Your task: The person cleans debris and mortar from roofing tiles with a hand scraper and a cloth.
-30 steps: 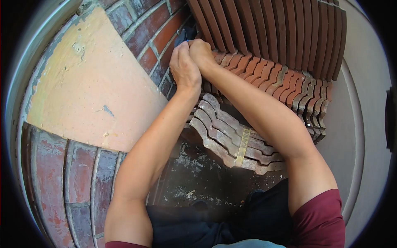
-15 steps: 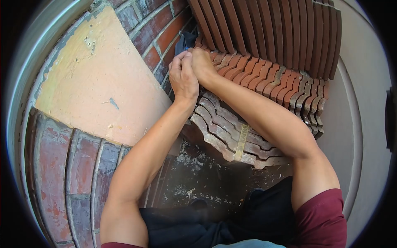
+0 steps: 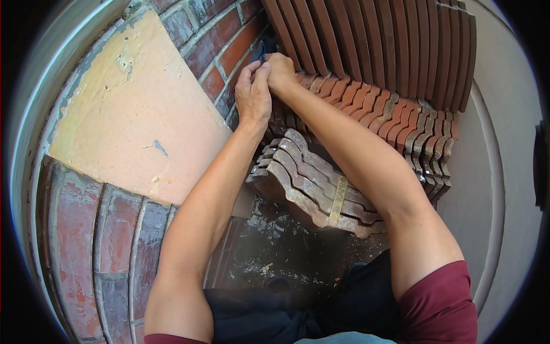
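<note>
Both arms reach forward to the corner where the brick wall meets the roof tiles. My left hand [image 3: 253,97] is closed, its fingers curled and pressed against the side of my right hand. My right hand [image 3: 281,71] forms a fist right beside it. Just past the fingers, a dark blue-grey thing [image 3: 262,49] with a bit of bright blue shows against the wall; I cannot tell what it is or how it is gripped. Close to the right forearm lies a row of orange wavy-edged roof tiles [image 3: 366,103]. Below the hands sits a stack of weathered grey tiles [image 3: 303,180].
Tall brown tiles [image 3: 389,46] stand on edge at the back right. A yellow measuring strip [image 3: 337,200] lies across the grey tiles. At left is a brick wall [image 3: 117,229] with a plastered patch [image 3: 137,114]. The dark floor [image 3: 275,246] carries pale debris.
My hands have moved slightly farther forward, still together, and the dark blue-grey thing appears higher too. More of the grey stack's left end shows now.
</note>
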Demonstrator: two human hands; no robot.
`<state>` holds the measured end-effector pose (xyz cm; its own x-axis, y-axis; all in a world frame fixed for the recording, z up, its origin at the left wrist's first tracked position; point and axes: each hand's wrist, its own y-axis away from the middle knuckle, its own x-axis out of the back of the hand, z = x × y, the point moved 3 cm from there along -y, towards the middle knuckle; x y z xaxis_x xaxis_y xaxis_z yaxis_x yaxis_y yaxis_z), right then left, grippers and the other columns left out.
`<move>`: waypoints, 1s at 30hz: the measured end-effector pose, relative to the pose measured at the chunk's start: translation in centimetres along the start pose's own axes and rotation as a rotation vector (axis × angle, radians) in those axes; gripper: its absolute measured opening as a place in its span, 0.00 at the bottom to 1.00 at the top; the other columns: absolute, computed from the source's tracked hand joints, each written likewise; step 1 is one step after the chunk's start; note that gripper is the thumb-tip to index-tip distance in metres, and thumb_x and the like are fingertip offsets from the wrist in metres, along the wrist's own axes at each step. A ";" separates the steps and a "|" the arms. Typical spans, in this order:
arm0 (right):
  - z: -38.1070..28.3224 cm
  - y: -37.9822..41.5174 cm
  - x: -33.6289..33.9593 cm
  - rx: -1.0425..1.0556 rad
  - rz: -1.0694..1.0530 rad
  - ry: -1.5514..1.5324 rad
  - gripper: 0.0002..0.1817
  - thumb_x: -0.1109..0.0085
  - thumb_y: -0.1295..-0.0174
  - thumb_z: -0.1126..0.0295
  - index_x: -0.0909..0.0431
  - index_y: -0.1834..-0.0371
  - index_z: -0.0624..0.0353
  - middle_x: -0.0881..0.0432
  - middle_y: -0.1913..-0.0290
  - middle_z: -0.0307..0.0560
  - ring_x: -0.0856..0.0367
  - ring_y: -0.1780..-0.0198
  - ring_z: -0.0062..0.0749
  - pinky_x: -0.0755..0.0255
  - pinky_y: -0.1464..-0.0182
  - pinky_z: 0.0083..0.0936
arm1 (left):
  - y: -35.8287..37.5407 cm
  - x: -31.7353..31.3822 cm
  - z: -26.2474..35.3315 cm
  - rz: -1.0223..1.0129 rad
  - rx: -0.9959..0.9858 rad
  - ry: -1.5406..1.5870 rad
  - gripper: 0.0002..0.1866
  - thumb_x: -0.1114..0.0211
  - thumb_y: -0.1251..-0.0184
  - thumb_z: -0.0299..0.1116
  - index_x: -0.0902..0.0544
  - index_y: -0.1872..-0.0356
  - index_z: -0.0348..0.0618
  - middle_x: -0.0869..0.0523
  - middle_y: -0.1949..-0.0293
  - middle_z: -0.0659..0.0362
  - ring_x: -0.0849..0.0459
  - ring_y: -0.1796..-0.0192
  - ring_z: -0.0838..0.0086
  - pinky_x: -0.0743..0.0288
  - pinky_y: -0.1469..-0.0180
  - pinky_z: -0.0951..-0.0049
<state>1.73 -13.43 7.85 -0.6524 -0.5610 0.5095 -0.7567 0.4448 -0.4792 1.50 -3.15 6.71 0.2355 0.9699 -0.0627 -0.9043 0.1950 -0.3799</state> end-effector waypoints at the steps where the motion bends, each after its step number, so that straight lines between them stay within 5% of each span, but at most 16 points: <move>1: -0.1 0.5 0.4 0.006 -0.057 -0.013 0.17 0.37 0.42 0.62 0.15 0.60 0.66 0.15 0.56 0.70 0.15 0.49 0.62 0.21 0.47 0.46 | 0.2 0.2 0.2 0.015 0.001 -0.027 0.30 0.38 0.31 0.49 0.19 0.42 0.30 0.14 0.48 0.42 0.17 0.43 0.61 0.28 0.38 0.69; 12: 0.6 -0.9 0.5 -0.123 -0.157 0.044 0.17 0.38 0.42 0.62 0.15 0.62 0.68 0.14 0.58 0.69 0.15 0.49 0.62 0.22 0.47 0.47 | 0.0 -1.3 0.5 0.023 0.035 -0.071 0.31 0.40 0.31 0.52 0.20 0.41 0.31 0.15 0.45 0.41 0.18 0.40 0.57 0.29 0.36 0.65; 15: 0.0 0.4 1.4 -0.091 -0.187 -0.006 0.16 0.38 0.41 0.63 0.13 0.62 0.68 0.15 0.55 0.71 0.16 0.47 0.64 0.22 0.45 0.48 | 1.3 -1.1 1.1 0.018 0.061 -0.032 0.25 0.40 0.28 0.44 0.19 0.42 0.31 0.16 0.43 0.50 0.22 0.38 0.67 0.36 0.32 0.71; 18: -0.1 1.6 2.2 0.046 -0.210 -0.051 0.18 0.38 0.41 0.61 0.14 0.60 0.69 0.15 0.54 0.72 0.16 0.46 0.64 0.22 0.44 0.48 | 2.3 -1.3 2.1 0.014 0.058 0.010 0.26 0.39 0.30 0.45 0.19 0.43 0.30 0.17 0.44 0.49 0.22 0.38 0.66 0.35 0.32 0.71; 30: -0.6 1.5 3.4 -0.075 -0.274 -0.042 0.20 0.37 0.42 0.58 0.14 0.62 0.68 0.16 0.56 0.74 0.16 0.46 0.62 0.21 0.46 0.47 | 2.6 -1.7 2.6 0.031 0.075 0.012 0.27 0.35 0.31 0.45 0.20 0.43 0.29 0.17 0.45 0.48 0.22 0.40 0.67 0.34 0.34 0.71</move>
<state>-1.61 -14.24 9.30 -0.4223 -0.6951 0.5818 -0.9064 0.3221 -0.2732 -2.19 -3.90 8.27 0.2110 0.9739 -0.0840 -0.9352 0.1761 -0.3073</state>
